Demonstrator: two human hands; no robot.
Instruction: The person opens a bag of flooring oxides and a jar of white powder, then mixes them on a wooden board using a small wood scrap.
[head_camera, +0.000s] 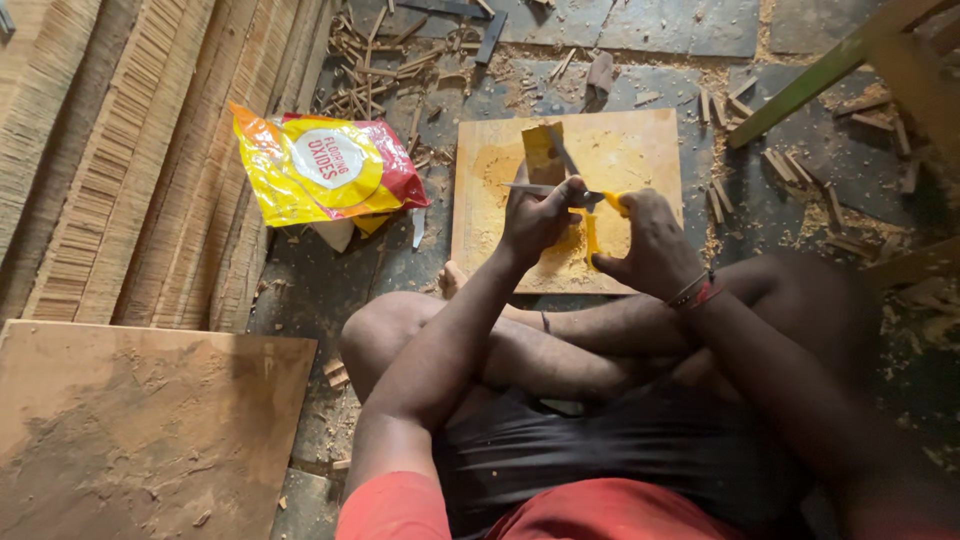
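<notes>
Midway through, by the look: yellow paste (585, 245) smeared over part of the board (640, 140), the far side bare. Left hand (535, 218) closed on a blade (535, 188); right hand (650, 245) curled round a yellow-coated piece (612, 203), both over the board's near half. Small block (543, 150) upright just beyond. Yellow-red pouch (320, 170) lying left on the floor, contents hidden. Wood scraps (380, 60) scattered behind.

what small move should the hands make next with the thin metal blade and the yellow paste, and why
Probably wipe the thin metal blade on the square wooden board: left hand holds it level, right hand pinches a yellow-smeared tip, and yellow paste sits below.
</notes>
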